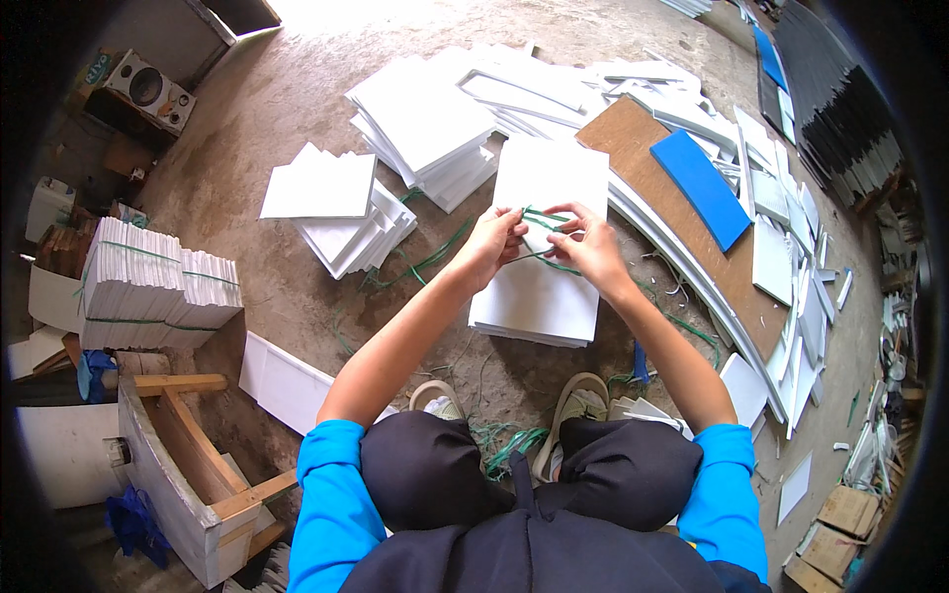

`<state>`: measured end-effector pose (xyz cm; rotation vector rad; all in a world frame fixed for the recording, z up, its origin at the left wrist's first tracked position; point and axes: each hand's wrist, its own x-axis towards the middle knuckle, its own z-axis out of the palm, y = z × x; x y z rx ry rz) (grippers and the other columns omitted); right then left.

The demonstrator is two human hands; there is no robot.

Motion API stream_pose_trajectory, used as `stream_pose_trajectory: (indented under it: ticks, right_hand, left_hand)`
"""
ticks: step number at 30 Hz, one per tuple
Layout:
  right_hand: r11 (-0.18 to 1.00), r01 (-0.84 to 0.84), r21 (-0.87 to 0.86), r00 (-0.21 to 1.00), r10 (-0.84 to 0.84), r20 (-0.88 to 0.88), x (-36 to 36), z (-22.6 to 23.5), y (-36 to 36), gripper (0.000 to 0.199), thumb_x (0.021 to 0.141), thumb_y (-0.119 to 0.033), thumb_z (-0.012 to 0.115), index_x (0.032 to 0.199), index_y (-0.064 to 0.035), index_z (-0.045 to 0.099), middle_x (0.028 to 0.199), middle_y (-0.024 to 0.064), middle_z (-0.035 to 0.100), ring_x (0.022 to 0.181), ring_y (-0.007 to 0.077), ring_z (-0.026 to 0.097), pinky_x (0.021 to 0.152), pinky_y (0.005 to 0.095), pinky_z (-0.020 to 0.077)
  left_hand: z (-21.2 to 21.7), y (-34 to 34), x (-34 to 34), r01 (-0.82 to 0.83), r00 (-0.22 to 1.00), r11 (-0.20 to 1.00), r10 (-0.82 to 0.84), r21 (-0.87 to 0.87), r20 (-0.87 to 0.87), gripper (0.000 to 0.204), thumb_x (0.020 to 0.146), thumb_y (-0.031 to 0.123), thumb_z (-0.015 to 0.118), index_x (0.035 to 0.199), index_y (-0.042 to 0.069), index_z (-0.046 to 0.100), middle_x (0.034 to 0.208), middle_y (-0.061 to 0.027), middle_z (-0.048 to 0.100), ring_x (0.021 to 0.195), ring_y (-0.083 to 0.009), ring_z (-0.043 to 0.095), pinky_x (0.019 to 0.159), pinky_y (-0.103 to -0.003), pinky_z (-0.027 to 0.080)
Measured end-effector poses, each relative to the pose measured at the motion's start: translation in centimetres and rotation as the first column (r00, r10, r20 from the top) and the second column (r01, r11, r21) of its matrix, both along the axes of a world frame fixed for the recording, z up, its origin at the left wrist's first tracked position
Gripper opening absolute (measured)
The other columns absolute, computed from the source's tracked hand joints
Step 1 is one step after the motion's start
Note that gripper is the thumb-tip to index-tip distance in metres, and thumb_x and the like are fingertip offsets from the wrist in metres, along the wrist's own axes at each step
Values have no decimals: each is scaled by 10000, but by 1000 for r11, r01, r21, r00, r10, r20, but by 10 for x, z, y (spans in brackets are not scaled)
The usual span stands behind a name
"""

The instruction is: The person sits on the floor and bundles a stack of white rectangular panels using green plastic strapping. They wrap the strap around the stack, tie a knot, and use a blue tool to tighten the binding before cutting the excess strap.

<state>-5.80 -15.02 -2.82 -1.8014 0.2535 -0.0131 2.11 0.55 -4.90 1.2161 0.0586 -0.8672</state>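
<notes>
Directly in front of me on the floor lies a stack of white rectangular sheets (535,304). Above its middle, my left hand (493,242) is closed in a pinch on green plastic twine (540,214). My right hand (590,249) also has its fingers closed on the twine, a short way to the right. The strands form loose loops between the two hands. More green twine (437,259) trails over the floor to the left of the stack. Whether the twine passes under the stack is hidden.
Other piles of white sheets (326,188) stand ahead and left. A brown board (633,148) carrying a blue panel (700,188) lies to the right among white offcuts. Left are tied bundles (133,287) and a wooden frame (168,465). Loose twine (514,450) lies between my feet.
</notes>
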Motion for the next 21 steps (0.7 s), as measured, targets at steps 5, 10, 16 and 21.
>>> stream_pose_trajectory:
  ticks: [5, 10, 16, 21]
  right_hand:
    - [933, 60, 356, 982, 10, -190, 2, 7, -23, 302, 843, -53, 507, 1142, -54, 467, 887, 79, 583, 871, 139, 556, 775, 304, 440]
    - [719, 96, 688, 975, 71, -210, 7, 20, -32, 318, 866, -72, 459, 1162, 15, 382, 751, 43, 491, 687, 121, 518, 635, 240, 461]
    - [805, -438, -401, 899, 379, -221, 14, 37, -61, 280, 863, -294, 552, 835, -19, 600, 598, 7, 480, 558, 94, 435, 514, 248, 348]
    - [671, -494, -553, 869, 361, -339, 20, 78, -81, 333, 856, -325, 527, 827, -19, 655, 709, 127, 624, 675, 184, 576, 668, 322, 442]
  left_hand:
    - [24, -1, -13, -94, 743, 801, -339, 592, 577, 327, 854, 323, 554, 993, 27, 541, 819, -98, 626, 684, -160, 560, 582, -302, 438]
    - [39, -4, -27, -240, 489, 757, -446, 607, 750, 264, 843, 267, 556, 830, 14, 628, 800, -174, 609, 676, -258, 564, 632, -349, 444]
    - [29, -7, -28, -229, 352, 871, -343, 436, 871, 220, 829, 204, 560, 851, -9, 610, 759, -189, 586, 663, -307, 573, 604, -373, 438]
    - [33, -9, -35, -242, 382, 811, -425, 533, 820, 197, 843, 190, 536, 837, 3, 598, 700, -181, 582, 616, -336, 566, 573, -388, 442]
